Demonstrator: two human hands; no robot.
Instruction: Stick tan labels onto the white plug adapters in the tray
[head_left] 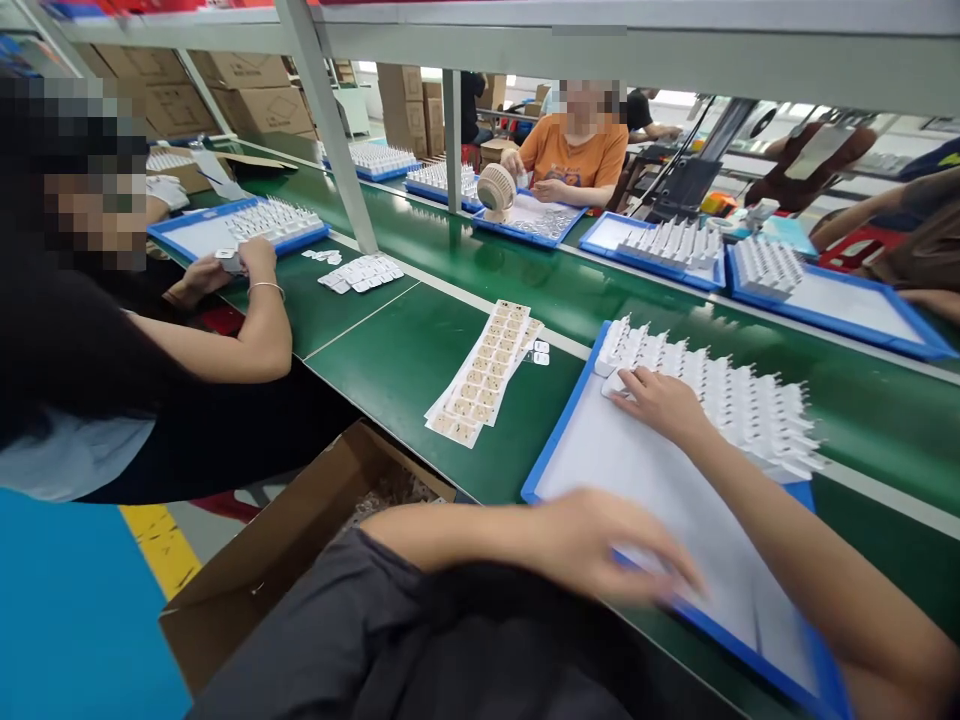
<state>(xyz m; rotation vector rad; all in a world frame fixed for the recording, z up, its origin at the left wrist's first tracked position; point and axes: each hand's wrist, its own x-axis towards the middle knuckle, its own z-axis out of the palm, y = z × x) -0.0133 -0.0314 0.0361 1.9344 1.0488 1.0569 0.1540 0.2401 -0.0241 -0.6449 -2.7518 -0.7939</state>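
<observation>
My right hand [664, 402] reaches over the blue-rimmed tray [574, 425], its fingertips on a small white plastic piece [616, 384] at the near end of the rows. Those rows hold many similar white pieces [712, 385] with thin prongs pointing up. Blurred by motion, my left hand [619, 548] hovers above the tray's near edge; its fingers look stretched and apart, and nothing shows in them. Sheets of beige stickers [484, 375] lie on the green table to the left, with a few small white labelled squares [540, 352] beside them.
An open cardboard box [262, 570] stands below the table edge. At left, a co-worker's hands [236, 262] hold a white piece near another blue tray [289, 240]. Across the table are more trays [667, 245] and a small fan [496, 190]. A shelf post [330, 130] rises from the table.
</observation>
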